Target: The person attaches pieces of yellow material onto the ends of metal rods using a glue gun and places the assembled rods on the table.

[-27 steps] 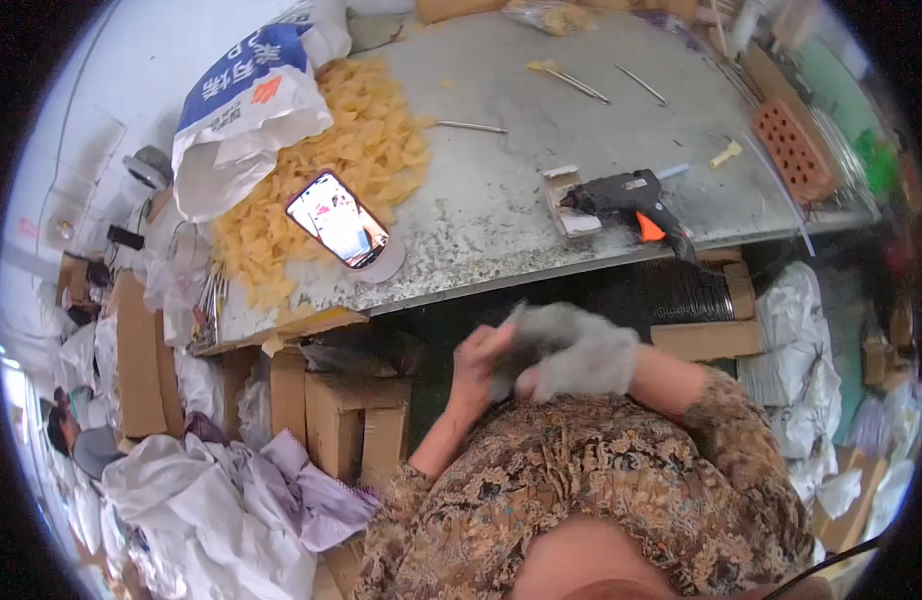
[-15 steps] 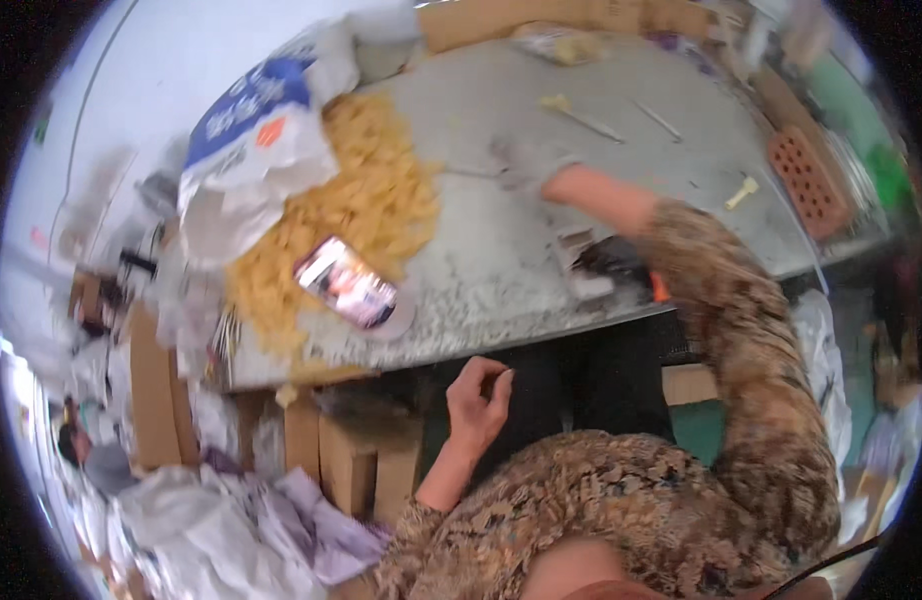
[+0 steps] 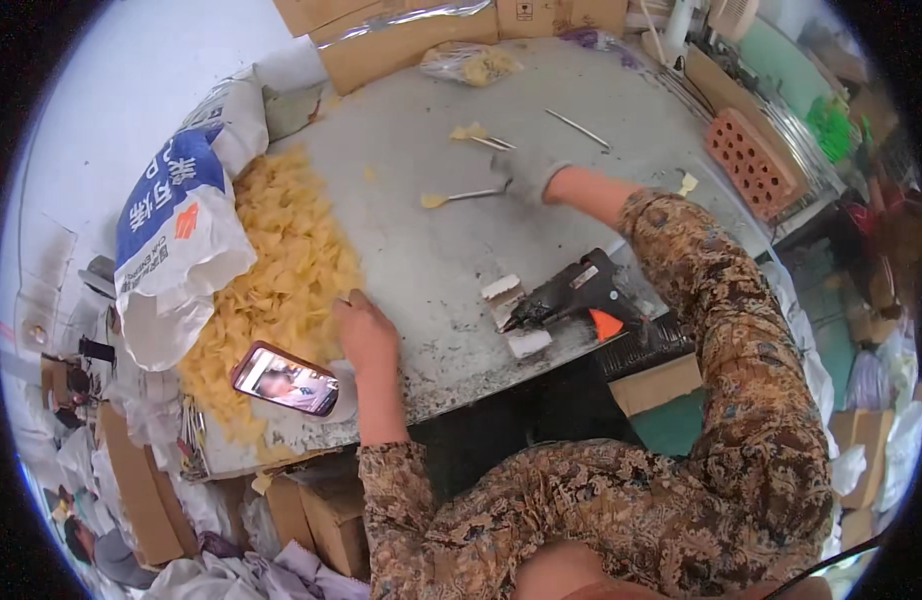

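Observation:
My right hand (image 3: 526,176), in a grey glove, reaches far across the grey table (image 3: 431,260) and closes on the near end of a thin metal stick (image 3: 476,193) with a yellow piece on its tip. My bare left hand (image 3: 366,332) rests at the right edge of a big pile of yellow pieces (image 3: 276,270), its fingertips touching them; the fingers are curled under, so I cannot see whether they hold any. A black glue gun (image 3: 579,292) with an orange trigger lies near the table's front edge, between my arms.
A phone (image 3: 284,379) with a lit screen lies left of my left hand. A white and blue sack (image 3: 176,240) slumps over the pile. Two more sticks (image 3: 491,140) (image 3: 578,128), a red brick (image 3: 751,162) and cardboard boxes (image 3: 401,40) sit farther back.
My right arm stretched from my lap out over the table to the stick. My left hand rose from below the table edge to the yellow pile.

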The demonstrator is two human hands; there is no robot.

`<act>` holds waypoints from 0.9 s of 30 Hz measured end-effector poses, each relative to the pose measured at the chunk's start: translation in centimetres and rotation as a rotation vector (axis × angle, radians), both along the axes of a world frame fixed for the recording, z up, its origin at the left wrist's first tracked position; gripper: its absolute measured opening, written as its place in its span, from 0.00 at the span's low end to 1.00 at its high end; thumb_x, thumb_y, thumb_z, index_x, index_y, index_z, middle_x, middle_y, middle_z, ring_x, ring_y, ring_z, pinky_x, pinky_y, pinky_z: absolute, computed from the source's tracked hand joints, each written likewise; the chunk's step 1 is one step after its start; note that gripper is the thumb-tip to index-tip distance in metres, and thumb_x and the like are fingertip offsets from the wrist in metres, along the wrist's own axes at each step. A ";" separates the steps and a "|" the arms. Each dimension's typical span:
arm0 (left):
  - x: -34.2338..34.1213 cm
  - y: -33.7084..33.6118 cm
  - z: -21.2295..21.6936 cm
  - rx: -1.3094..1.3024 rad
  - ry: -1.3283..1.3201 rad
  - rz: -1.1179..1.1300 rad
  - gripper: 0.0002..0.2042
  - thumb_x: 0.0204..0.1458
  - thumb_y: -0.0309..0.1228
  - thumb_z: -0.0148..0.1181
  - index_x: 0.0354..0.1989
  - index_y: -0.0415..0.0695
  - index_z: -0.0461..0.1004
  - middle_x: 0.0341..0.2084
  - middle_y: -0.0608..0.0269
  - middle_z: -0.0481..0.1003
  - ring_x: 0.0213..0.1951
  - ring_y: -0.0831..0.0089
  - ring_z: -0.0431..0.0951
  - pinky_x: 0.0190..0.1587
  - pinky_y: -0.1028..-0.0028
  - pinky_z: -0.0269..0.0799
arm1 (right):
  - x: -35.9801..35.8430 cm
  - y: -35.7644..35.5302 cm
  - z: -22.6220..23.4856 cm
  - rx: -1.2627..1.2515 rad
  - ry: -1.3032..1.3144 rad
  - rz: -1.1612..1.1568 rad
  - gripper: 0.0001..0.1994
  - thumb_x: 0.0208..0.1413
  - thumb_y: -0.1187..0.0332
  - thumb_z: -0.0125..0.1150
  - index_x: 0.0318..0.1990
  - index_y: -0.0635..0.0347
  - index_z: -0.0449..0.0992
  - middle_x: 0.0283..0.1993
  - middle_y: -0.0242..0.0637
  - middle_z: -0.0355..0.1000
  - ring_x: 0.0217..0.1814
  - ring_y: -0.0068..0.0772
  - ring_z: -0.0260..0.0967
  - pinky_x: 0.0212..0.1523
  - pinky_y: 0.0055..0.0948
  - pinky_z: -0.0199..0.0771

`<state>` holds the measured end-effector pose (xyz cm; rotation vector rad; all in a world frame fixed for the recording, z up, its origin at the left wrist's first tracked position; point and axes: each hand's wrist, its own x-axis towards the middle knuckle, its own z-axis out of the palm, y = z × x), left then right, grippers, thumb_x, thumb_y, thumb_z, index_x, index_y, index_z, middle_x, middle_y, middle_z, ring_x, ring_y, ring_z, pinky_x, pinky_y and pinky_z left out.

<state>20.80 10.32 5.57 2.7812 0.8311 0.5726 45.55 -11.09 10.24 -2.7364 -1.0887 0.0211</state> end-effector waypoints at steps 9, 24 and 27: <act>-0.2 -6.7 1.2 -0.045 -0.068 -0.373 0.12 0.46 0.34 0.58 0.38 0.46 0.69 0.32 0.53 0.67 0.31 0.53 0.72 0.32 0.60 0.69 | 8.7 -12.9 -3.6 0.005 -0.166 -0.550 0.13 0.49 0.69 0.51 0.44 0.58 0.73 0.42 0.51 0.71 0.47 0.47 0.70 0.46 0.38 0.70; -1.9 -6.6 0.1 0.088 -0.055 -0.463 0.12 0.43 0.20 0.50 0.39 0.35 0.68 0.35 0.47 0.66 0.38 0.49 0.69 0.40 0.60 0.66 | -15.6 -20.8 2.1 1.752 1.104 -0.302 0.11 0.48 0.75 0.51 0.42 0.64 0.66 0.28 0.38 0.68 0.26 0.34 0.69 0.26 0.31 0.72; -2.8 -7.0 0.6 0.113 -0.045 -0.425 0.11 0.44 0.21 0.49 0.38 0.35 0.68 0.36 0.47 0.67 0.38 0.49 0.69 0.41 0.60 0.66 | -16.2 -22.9 2.6 1.749 1.011 -0.272 0.07 0.49 0.74 0.49 0.37 0.62 0.67 0.27 0.36 0.65 0.24 0.28 0.64 0.23 0.25 0.66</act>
